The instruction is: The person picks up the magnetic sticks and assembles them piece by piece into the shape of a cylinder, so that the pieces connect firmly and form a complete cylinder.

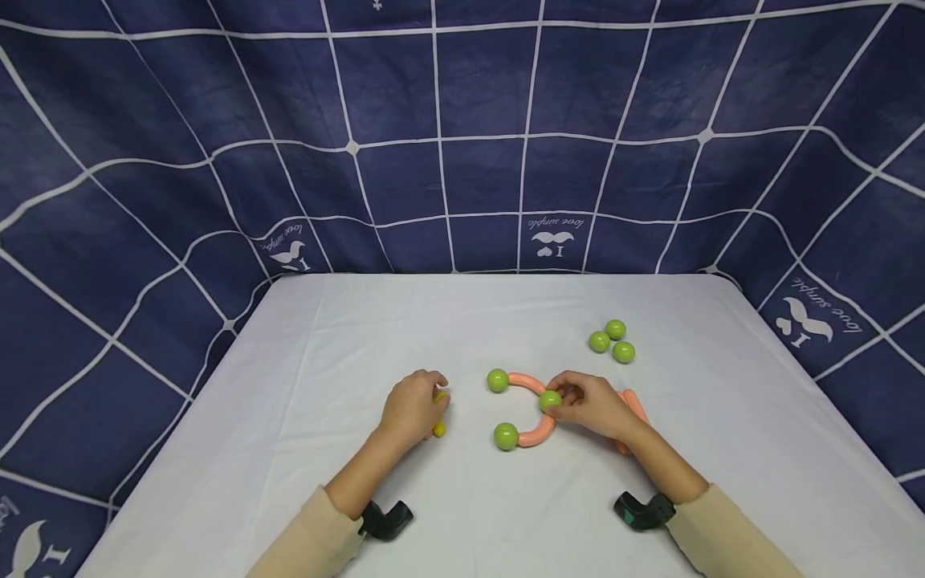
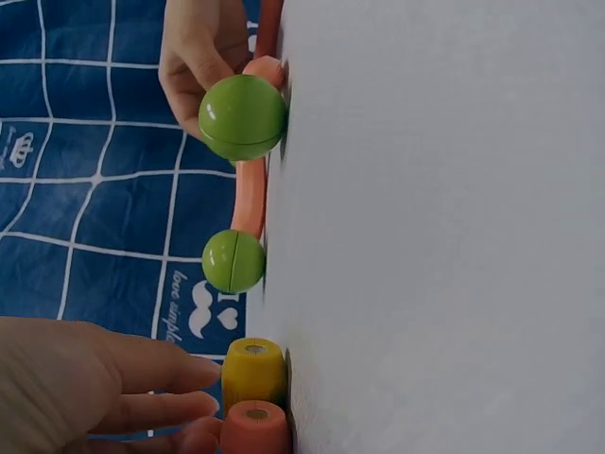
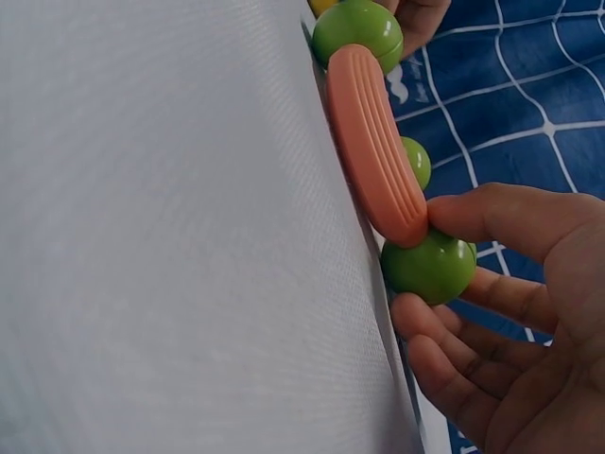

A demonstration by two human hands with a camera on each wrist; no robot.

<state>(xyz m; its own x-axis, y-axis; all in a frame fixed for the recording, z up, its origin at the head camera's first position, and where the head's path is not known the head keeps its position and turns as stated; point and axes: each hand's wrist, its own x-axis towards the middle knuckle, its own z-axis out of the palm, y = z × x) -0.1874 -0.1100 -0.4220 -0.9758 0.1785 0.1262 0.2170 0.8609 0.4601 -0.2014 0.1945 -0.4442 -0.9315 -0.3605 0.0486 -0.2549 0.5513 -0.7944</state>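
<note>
My right hand (image 1: 596, 405) pinches a green ball (image 3: 430, 270) between thumb and fingers. That ball sits where two curved orange rods (image 1: 538, 432) meet. At the rods' other ends are a near green ball (image 1: 506, 436) and a far green ball (image 1: 497, 380), so the pieces make an arc that is open to the left. My left hand (image 1: 413, 409) rests by a yellow rod (image 2: 253, 374), its fingers nearly straight and its fingertips at the rod's side. Beside that rod stands an orange-red rod (image 2: 255, 430). The left thumb is hidden in the left wrist view.
Three loose green balls (image 1: 615, 330) lie at the back right of the white-covered table (image 1: 361, 321). More orange rods (image 1: 634, 404) lie behind the right wrist, partly covered by it. A dark blue checked curtain (image 1: 477, 177) surrounds the table's back and sides.
</note>
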